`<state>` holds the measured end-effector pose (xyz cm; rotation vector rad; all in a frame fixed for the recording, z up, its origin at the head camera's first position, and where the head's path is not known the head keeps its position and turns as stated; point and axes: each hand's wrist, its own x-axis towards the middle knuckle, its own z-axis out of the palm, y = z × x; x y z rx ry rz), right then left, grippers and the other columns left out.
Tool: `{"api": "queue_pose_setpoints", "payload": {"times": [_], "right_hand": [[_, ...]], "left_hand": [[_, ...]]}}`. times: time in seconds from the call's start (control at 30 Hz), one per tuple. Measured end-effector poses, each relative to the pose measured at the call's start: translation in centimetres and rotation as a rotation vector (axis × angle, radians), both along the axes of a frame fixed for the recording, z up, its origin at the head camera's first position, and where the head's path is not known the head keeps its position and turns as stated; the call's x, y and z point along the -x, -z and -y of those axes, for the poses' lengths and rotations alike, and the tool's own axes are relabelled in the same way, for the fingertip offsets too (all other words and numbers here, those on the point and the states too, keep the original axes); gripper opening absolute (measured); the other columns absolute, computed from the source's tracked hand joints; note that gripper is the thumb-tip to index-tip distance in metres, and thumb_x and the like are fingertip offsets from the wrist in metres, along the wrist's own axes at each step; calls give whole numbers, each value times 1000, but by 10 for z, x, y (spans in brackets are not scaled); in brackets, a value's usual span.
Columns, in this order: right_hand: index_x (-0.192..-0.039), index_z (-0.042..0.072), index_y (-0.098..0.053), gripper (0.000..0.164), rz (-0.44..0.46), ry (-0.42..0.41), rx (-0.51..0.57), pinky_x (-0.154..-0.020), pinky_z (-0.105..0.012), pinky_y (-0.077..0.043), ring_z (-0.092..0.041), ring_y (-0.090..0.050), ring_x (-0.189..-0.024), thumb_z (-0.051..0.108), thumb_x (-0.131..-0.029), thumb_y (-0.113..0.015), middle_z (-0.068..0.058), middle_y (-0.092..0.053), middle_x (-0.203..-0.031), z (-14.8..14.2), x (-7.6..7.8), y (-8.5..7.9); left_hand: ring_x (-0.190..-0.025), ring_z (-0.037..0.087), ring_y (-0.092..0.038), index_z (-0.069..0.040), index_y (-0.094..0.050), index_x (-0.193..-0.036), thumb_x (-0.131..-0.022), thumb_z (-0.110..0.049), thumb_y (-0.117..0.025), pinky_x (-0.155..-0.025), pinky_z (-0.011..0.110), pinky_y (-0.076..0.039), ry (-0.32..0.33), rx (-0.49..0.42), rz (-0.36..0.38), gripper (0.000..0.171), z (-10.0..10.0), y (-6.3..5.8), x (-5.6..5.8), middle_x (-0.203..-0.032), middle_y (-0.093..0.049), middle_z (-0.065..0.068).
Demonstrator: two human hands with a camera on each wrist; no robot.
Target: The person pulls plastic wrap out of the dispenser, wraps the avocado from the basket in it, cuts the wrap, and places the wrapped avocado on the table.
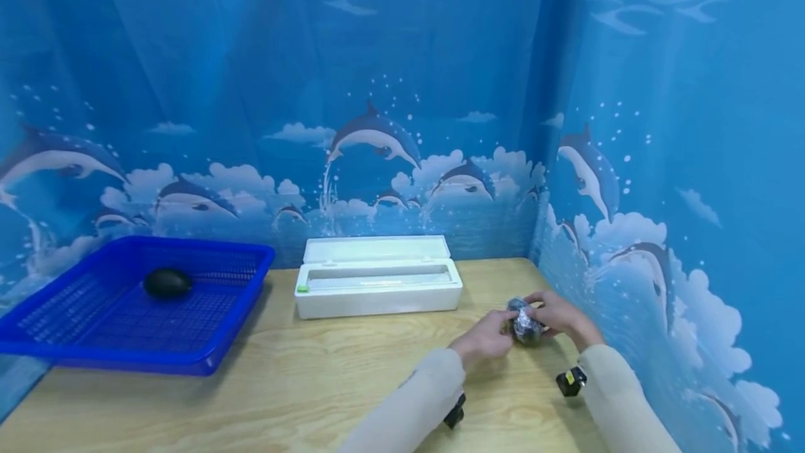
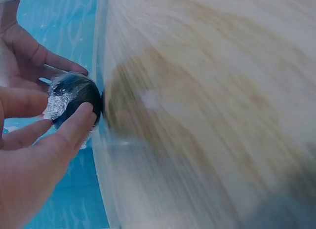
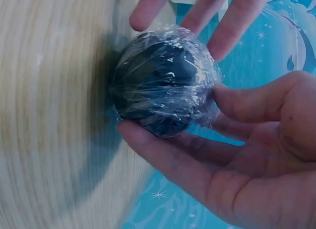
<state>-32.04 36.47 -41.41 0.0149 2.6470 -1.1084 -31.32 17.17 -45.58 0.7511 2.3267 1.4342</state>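
Note:
An avocado (image 1: pixel 525 327), dark green and wrapped in crinkled cling film, rests at the right side of the table between both hands. My left hand (image 1: pixel 489 338) holds its left side with thumb and fingertips. From the right, my right hand (image 1: pixel 560 314) grips it between thumb and fingers. In the left wrist view, bare dark skin of the avocado (image 2: pixel 81 95) shows beside shiny bunched film. The right wrist view shows the film (image 3: pixel 168 86) stretched across it, gathered near the right thumb. Its underside is hidden.
A white cling film dispenser box (image 1: pixel 377 303) with its lid raised stands at the table's back middle. At left, a blue plastic basket (image 1: pixel 207 355) holds another dark green avocado (image 1: pixel 167 283). A dolphin-print curtain (image 1: pixel 629 264) borders the table's back and right.

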Motion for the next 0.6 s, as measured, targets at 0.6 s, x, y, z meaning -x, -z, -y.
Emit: {"api": "queue_pose_setpoints", "payload": {"times": [0.6], "right_hand": [[-149, -16, -33, 60, -25, 24, -76, -82, -56, -63, -61, -47, -131, 26, -109, -46, -48, -38, -144, 4, -1, -5]], "left_hand": [[-141, 35, -52, -18, -48, -153, -85, 0, -62, -116, 52, -46, -36, -20, 74, 71, 12, 6, 4, -156, -50, 15]]}}
